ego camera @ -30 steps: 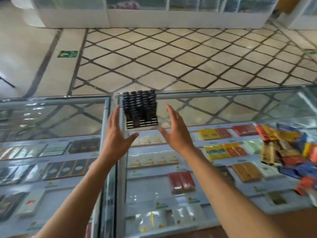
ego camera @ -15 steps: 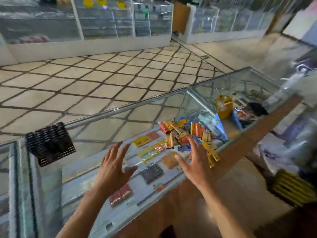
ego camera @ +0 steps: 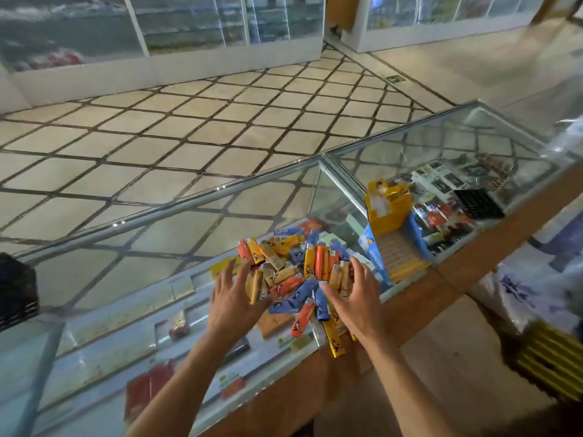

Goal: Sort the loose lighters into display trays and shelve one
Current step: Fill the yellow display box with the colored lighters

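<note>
A loose heap of small plastic lighters [ego camera: 285, 279] in orange, yellow, blue and tan lies on the clear glass worktop [ego camera: 142, 247], close to its near edge. A few of them reach the wooden rim. The left hand [ego camera: 233, 299] hangs at the heap's left side, fingers spread wide and holding nothing, with the thumb pointing in toward the lighters. The right hand [ego camera: 356, 299] mirrors it on the right side, its fingers also wide and empty, with the fingertips over the outermost lighters. Whether either hand actually touches the heap cannot be told. Just right of the heap stands an open blue cardboard display tray [ego camera: 371, 255], with a yellow printed carton [ego camera: 391, 212] behind it. A black tray [ego camera: 15, 294], too blurred to tell what it holds, sits at the far left edge of the worktop.
</note>
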`<state>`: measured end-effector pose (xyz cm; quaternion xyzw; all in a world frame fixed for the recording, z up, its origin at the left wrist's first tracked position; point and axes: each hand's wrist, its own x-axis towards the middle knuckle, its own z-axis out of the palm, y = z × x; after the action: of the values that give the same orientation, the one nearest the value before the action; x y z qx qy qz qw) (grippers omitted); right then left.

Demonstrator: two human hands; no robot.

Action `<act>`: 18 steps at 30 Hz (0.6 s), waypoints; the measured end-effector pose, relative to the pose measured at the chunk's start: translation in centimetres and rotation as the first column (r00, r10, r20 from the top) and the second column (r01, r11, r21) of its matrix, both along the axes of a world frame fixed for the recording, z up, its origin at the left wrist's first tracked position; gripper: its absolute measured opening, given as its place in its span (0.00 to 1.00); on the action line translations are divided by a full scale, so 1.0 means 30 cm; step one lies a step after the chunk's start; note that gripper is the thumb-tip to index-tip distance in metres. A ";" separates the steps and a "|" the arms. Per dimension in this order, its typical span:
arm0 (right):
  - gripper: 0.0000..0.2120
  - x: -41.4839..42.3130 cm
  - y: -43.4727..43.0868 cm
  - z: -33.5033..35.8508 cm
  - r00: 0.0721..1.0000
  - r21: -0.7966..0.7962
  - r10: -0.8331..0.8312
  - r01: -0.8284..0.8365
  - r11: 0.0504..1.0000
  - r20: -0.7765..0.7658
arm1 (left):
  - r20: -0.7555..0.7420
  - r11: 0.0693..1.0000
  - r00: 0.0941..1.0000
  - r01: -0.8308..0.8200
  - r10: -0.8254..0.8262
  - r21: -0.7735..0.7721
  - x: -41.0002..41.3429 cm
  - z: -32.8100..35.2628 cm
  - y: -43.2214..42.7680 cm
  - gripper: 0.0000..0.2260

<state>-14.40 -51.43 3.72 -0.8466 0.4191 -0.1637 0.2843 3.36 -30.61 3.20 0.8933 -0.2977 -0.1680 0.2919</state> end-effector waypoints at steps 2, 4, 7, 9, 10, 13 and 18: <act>0.48 0.038 -0.071 -0.027 0.999 0.021 0.027 -0.026 0.999 -0.037 | -0.035 0.995 0.995 -0.091 0.091 0.029 -0.002 -0.019 -0.088 0.45; 0.49 0.076 -0.121 -0.048 0.997 0.022 0.047 -0.045 0.999 -0.055 | -0.018 0.988 0.989 -0.149 0.150 0.039 0.001 -0.033 -0.162 0.46; 0.50 0.130 -0.165 -0.066 0.994 -0.003 0.077 -0.077 0.997 -0.079 | 0.024 0.977 0.979 -0.206 0.204 0.061 0.020 -0.047 -0.254 0.47; 0.50 0.166 -0.179 -0.077 0.990 -0.019 0.102 -0.104 0.994 -0.096 | 0.020 0.967 0.971 -0.240 0.239 0.089 0.033 -0.053 -0.306 0.46; 0.51 0.180 -0.181 -0.083 0.986 -0.033 0.117 -0.122 0.992 -0.115 | 0.027 0.962 0.968 -0.251 0.250 0.107 0.038 -0.054 -0.327 0.46; 0.51 0.206 -0.185 -0.097 0.976 -0.087 0.145 -0.161 0.983 -0.162 | 0.094 0.954 0.966 -0.254 0.241 0.162 0.055 -0.068 -0.362 0.43; 0.45 0.215 -0.215 -0.103 0.966 -0.130 0.203 -0.225 0.966 -0.163 | 0.166 0.961 0.971 -0.200 0.169 0.192 0.065 -0.078 -0.342 0.33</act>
<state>-7.95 -57.86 0.63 -0.9154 0.3320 -0.0990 0.2052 5.32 -40.86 0.88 0.9527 -0.2146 -0.1032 0.1885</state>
